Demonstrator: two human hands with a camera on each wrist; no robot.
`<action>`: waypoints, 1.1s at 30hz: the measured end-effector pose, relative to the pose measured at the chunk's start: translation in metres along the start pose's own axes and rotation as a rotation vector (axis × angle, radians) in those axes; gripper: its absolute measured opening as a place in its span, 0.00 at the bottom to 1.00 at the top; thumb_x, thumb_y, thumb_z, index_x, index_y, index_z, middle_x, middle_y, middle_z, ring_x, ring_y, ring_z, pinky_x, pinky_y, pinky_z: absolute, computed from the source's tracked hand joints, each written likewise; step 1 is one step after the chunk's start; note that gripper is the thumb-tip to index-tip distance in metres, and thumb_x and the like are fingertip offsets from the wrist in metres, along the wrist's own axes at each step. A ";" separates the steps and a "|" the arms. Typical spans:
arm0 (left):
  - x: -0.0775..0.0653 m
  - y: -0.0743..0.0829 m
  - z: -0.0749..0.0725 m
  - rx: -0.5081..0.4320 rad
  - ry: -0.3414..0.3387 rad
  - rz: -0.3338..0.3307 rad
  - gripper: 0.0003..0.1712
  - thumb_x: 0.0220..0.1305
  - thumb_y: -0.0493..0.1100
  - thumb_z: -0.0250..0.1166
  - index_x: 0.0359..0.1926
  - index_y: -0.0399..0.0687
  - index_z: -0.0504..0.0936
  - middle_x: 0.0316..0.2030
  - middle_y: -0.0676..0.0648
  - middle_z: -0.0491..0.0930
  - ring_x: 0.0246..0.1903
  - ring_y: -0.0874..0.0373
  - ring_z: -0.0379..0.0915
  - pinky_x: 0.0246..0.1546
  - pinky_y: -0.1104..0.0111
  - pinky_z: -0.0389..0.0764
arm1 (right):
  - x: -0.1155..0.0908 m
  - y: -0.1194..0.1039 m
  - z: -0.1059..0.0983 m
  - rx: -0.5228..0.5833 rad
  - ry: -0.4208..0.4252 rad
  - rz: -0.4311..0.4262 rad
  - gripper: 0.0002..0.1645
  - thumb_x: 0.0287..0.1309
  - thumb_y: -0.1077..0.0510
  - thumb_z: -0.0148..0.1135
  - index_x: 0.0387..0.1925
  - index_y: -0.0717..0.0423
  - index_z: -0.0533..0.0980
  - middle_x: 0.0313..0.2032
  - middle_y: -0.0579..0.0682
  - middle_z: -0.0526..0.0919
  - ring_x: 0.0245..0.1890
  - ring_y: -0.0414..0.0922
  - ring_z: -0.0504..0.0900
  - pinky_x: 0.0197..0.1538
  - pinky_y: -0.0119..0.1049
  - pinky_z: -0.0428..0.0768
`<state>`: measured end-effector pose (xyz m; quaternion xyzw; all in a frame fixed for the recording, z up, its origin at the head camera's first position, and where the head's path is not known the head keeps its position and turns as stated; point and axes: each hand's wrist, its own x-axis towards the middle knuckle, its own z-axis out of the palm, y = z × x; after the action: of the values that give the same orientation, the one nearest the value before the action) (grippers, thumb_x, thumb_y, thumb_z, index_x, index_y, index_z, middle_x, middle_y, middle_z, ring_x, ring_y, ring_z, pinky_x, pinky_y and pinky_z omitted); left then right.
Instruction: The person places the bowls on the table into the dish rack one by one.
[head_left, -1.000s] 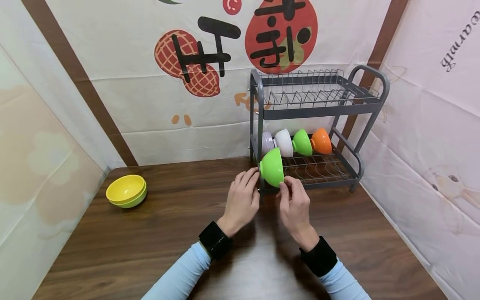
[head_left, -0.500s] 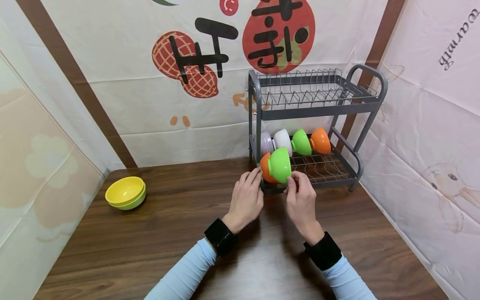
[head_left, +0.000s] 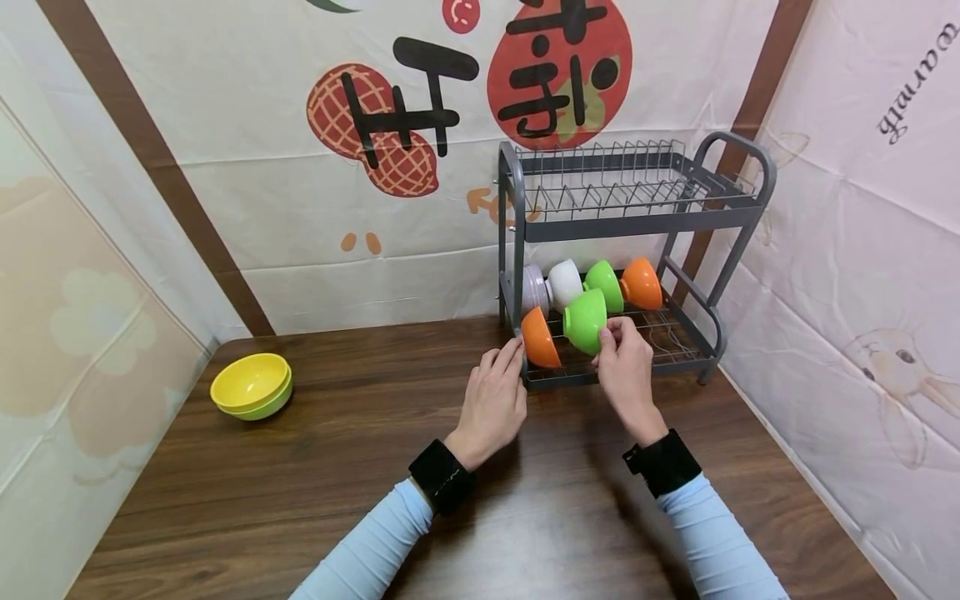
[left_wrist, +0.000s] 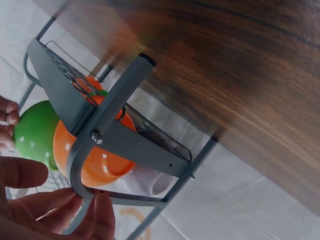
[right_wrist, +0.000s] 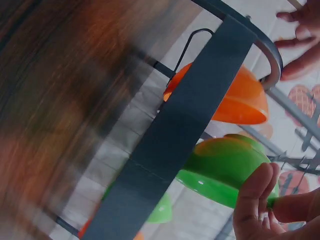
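My right hand (head_left: pixel 627 367) pinches the rim of a green bowl (head_left: pixel 585 322), thumb on one side and fingers on the other. The bowl stands on its side at the lower tier of the dark dish rack (head_left: pixel 600 227), its foot towards the left. Just left of it an orange bowl (head_left: pixel 540 338) leans on edge in the same tier, also seen behind the rack's bar in the right wrist view. At the rack's left front post (left_wrist: pixel 107 102), my left hand (head_left: pixel 491 404) rests with its fingertips against the metal, fingers mostly extended, holding no bowl.
Along the back of the lower tier stand a lilac bowl (head_left: pixel 534 288), a white bowl (head_left: pixel 565 285), another green bowl (head_left: pixel 604 285) and another orange bowl (head_left: pixel 641 283). A yellow bowl (head_left: pixel 251 379) sits stacked in a green one on the wooden table (head_left: pixel 337 500), far left.
My right hand has moved the green bowl rightward, away from the left post, uncovering the orange bowl behind it. My left hand shifted slightly right, then stayed at the post.
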<state>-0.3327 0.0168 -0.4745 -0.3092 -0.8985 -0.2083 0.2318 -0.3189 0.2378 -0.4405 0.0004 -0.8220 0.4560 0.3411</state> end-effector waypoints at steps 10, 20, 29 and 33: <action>-0.001 0.000 0.000 -0.009 0.006 0.007 0.30 0.75 0.36 0.57 0.75 0.37 0.70 0.76 0.44 0.65 0.62 0.44 0.70 0.50 0.55 0.77 | 0.030 0.010 -0.006 0.015 -0.193 0.240 0.13 0.81 0.59 0.52 0.51 0.67 0.76 0.33 0.63 0.83 0.29 0.65 0.87 0.27 0.44 0.85; -0.002 0.000 -0.001 -0.006 -0.008 0.003 0.32 0.74 0.36 0.57 0.77 0.38 0.68 0.77 0.45 0.63 0.62 0.44 0.70 0.48 0.56 0.78 | 0.049 0.005 -0.008 -0.062 -0.363 0.267 0.13 0.80 0.60 0.52 0.51 0.68 0.75 0.32 0.62 0.83 0.26 0.58 0.87 0.31 0.49 0.87; -0.003 0.000 -0.002 -0.009 -0.023 -0.004 0.33 0.74 0.36 0.57 0.78 0.38 0.66 0.78 0.45 0.63 0.62 0.45 0.70 0.49 0.56 0.77 | 0.067 -0.008 -0.014 -0.194 -0.507 0.230 0.13 0.76 0.61 0.56 0.45 0.69 0.79 0.25 0.58 0.83 0.23 0.53 0.86 0.30 0.44 0.86; -0.004 0.000 -0.002 -0.005 -0.038 -0.011 0.34 0.74 0.37 0.57 0.78 0.38 0.66 0.78 0.45 0.62 0.62 0.45 0.70 0.49 0.57 0.77 | 0.072 -0.013 -0.014 -0.327 -0.520 0.162 0.12 0.73 0.59 0.60 0.39 0.66 0.82 0.26 0.56 0.82 0.24 0.51 0.83 0.27 0.37 0.79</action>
<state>-0.3294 0.0137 -0.4746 -0.3089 -0.9038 -0.2061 0.2126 -0.3619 0.2634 -0.3854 -0.0035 -0.9415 0.3280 0.0779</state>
